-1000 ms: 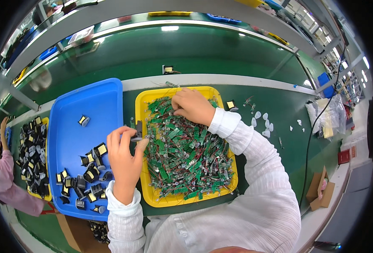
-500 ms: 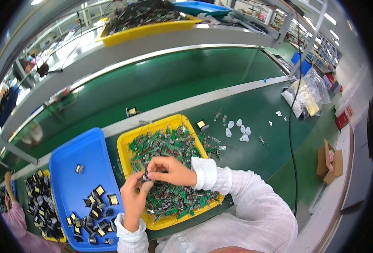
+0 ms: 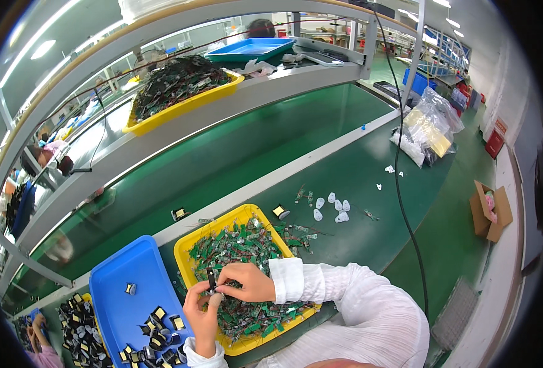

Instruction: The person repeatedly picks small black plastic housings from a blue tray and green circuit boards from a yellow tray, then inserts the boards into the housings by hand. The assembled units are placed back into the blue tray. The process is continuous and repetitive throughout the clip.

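Pinched in the left hand (image 3: pixel 203 313) I have a small dark part (image 3: pixel 211 277), thumb and fingers closed on it, its black end poking up. Right hand (image 3: pixel 250 283) comes across from the side, fingertips at the part's lower end; can't tell from my feed whether they clamp it or just press. Part sits over the left side of a yellow tray (image 3: pixel 241 348) heaped with green circuit boards (image 3: pixel 241 245) and thin wires.

Just left of that, I get a blue tray (image 3: pixel 121 270): black-and-grey pieces with pale yellow faces (image 3: pixel 158 339) bunched at the near end, one alone farther up. More of the same kind piled beyond it (image 3: pixel 81 331), near a co-worker's hands (image 3: pixel 37 325).

Right side, green tabletop (image 3: pixel 357 245): one loose yellow-faced piece (image 3: pixel 280 212) by the tray, pale rounded pieces (image 3: pixel 337 208) in a cluster, clear plastic bags (image 3: pixel 431 126) well apart. Far shelf: second yellow tray, dark heap (image 3: pixel 179 83) in it. Open cardboard box (image 3: pixel 501 226), far right.
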`<state>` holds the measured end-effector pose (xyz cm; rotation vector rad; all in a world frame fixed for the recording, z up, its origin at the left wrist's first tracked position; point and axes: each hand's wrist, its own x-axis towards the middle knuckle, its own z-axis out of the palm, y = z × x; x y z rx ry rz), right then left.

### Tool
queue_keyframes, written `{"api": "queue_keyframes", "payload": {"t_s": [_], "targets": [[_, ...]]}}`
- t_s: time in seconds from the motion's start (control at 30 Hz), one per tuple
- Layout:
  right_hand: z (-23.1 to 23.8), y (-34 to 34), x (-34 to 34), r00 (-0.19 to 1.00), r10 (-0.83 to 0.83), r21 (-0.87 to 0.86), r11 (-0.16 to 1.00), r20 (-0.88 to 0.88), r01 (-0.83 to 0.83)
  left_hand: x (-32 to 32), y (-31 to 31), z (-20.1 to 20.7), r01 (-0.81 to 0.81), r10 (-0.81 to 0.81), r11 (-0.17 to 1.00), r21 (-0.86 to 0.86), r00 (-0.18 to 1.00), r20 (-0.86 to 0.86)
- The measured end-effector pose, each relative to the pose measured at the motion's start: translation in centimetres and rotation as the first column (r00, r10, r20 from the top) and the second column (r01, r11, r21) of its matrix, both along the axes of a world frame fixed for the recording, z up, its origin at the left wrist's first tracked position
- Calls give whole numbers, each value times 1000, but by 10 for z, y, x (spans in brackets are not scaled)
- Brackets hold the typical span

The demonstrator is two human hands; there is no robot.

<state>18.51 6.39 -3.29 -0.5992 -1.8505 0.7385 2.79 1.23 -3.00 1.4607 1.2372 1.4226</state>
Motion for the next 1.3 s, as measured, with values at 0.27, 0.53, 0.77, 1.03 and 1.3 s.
{"api": "queue_keyframes", "payload": {"t_s": [0.27,0.53,0.77,1.03,1.3], "targets": [[-5,1,1,997,63,31,997,42,-65,-3,3,-2,-1,1,1000,12,999,35],[-11,3,-1,985,148,-87,986,93,-140,-7,2,-10,21,-3,993,-114,987,160],[-14,4,1,988,152,-172,973,-19,-153,0,-3,-7,90,-58,977,-194,985,165],[-9,6,4,985,165,-234,957,-45,-171,-6,-4,-9,79,-57,985,-152,988,143],[1,5,7,992,116,-228,966,-40,-122,-5,-5,-2,-6,22,992,-128,993,120]]}}
